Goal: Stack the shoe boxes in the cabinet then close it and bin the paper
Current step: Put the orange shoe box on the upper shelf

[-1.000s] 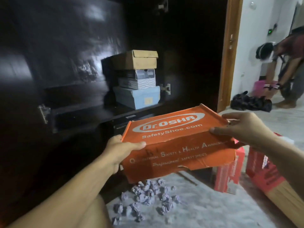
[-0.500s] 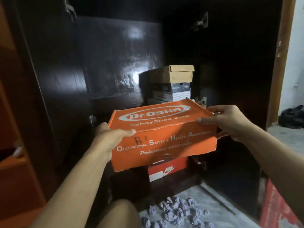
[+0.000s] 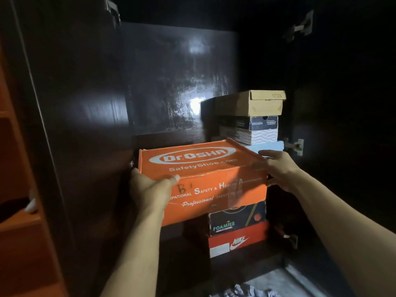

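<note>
An orange Dr.Osha shoe box (image 3: 205, 179) is held in front of the open dark cabinet (image 3: 162, 86). My left hand (image 3: 150, 189) grips its left end, thumb on the lid. My right hand (image 3: 278, 170) holds its right end, thumb on the lid's edge. Behind it, on the upper shelf, a tan box (image 3: 250, 102) tops a black-and-white box (image 3: 255, 130) and a pale blue box (image 3: 267, 146). Below, a black Foamies box (image 3: 235, 219) lies on a red Nike box (image 3: 237, 241). Crumpled paper (image 3: 242, 291) lies on the floor.
The cabinet's two dark doors stand open, the left one (image 3: 70, 125) and the right one (image 3: 342, 125), with metal hinges (image 3: 296, 145) on the right side. Orange-brown shelving (image 3: 19, 189) fills the far left. Grey floor (image 3: 285, 281) shows at the bottom.
I have moved closer to the cabinet and carried the orange box up and forward, level with the shelf. The view has swung left; the person and the red boxes on the floor are out of sight.
</note>
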A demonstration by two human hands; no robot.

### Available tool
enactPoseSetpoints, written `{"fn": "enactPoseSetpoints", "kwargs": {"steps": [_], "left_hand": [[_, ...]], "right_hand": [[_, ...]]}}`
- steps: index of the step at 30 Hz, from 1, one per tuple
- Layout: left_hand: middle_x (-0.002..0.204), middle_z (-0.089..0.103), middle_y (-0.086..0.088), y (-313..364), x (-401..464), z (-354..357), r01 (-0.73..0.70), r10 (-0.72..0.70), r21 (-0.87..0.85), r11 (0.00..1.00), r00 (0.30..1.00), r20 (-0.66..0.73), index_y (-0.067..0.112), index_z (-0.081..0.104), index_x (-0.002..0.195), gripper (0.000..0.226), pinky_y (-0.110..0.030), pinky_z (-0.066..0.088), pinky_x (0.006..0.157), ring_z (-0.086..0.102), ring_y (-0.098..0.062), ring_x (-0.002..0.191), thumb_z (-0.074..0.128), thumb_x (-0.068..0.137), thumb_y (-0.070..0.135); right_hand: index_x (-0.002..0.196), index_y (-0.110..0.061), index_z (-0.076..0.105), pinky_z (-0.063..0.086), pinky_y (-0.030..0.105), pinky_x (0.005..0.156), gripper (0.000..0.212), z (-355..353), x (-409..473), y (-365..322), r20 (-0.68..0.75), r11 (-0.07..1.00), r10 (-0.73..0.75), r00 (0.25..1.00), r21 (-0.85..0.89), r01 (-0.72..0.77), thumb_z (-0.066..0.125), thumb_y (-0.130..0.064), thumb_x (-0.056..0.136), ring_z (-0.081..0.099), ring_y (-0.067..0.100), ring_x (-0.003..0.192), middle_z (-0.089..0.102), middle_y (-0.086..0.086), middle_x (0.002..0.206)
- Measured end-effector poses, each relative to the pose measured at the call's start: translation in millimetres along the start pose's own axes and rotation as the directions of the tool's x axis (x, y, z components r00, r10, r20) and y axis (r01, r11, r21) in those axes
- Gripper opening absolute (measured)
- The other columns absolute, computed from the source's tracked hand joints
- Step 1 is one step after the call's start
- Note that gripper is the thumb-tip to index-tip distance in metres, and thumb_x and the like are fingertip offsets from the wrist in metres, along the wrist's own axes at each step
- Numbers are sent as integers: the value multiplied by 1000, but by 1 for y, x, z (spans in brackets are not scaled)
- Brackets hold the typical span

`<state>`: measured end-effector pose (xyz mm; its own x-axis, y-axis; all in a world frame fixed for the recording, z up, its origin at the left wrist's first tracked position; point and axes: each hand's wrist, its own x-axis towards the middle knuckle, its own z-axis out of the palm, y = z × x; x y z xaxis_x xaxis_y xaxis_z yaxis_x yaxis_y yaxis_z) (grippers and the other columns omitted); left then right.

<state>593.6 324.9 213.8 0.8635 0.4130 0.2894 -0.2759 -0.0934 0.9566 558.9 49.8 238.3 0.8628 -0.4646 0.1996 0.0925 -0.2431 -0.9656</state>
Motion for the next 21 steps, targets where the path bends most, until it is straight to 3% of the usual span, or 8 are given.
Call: {"fn": "enactPoseSetpoints", "kwargs": {"steps": [3,6,8,10,13,15,18,21], "left_hand": [[127,57,-10,-11,10,14,-137,151,104,985,978,-142,13,56,124,78,-47,45,102,55,-32,117,90,56,29],[144,39,-14,-24,-3,32,-278,380,336,900,879,-289,12,56,128,66,-45,30,109,35,-36,129,84,68,22],[149,30,-15,-41,-8,45,-364,512,451,815,817,-265,15,55,131,65,-51,31,108,32,-39,131,81,72,16],[157,15,-15,-62,-2,55,-410,566,535,739,808,-162,15,44,143,78,-59,26,112,20,-42,141,78,74,11],[162,-2,-16,-85,10,70,-429,539,577,695,842,-23,15,28,152,96,-60,9,116,-3,-38,149,78,71,1],[162,-7,-13,-90,13,77,-403,472,559,724,881,25,17,22,154,101,-57,6,117,-10,-34,149,79,71,-1],[160,-19,-7,-91,24,82,-343,339,581,738,933,121,22,10,155,98,-46,-2,117,-19,-28,148,75,81,13],[160,-25,-5,-86,35,83,-296,224,628,719,955,194,23,10,155,93,-56,7,117,-18,-26,148,71,85,28]], "right_hand": [[133,-5,54,54,56,82,69,18,17,10,-50,999,-9,999,32,11,85,-11,71,70,38,95,67,18,113],[129,-9,55,50,42,96,68,38,21,15,-219,991,-110,969,-100,90,85,-33,72,63,30,109,64,12,119],[125,-13,55,43,34,93,59,52,23,17,-309,967,-213,927,-200,155,79,-38,77,56,28,112,61,12,120],[121,-14,53,37,29,85,50,65,25,20,-315,954,-263,912,-229,196,75,-34,82,52,25,101,55,11,118],[110,-21,57,45,29,83,32,79,36,32,-279,933,-307,910,-276,230,73,-27,83,57,20,93,57,4,114],[103,-31,58,57,38,81,25,88,44,37,-214,919,-326,921,-301,256,71,-24,83,65,18,90,62,-3,111],[127,-27,52,60,44,81,45,96,58,45,-64,874,-316,947,-409,264,67,-24,85,67,23,99,56,-6,131],[129,-23,53,59,42,84,48,101,74,51,49,827,-324,945,-470,308,67,-26,84,68,19,99,51,0,135]]}}
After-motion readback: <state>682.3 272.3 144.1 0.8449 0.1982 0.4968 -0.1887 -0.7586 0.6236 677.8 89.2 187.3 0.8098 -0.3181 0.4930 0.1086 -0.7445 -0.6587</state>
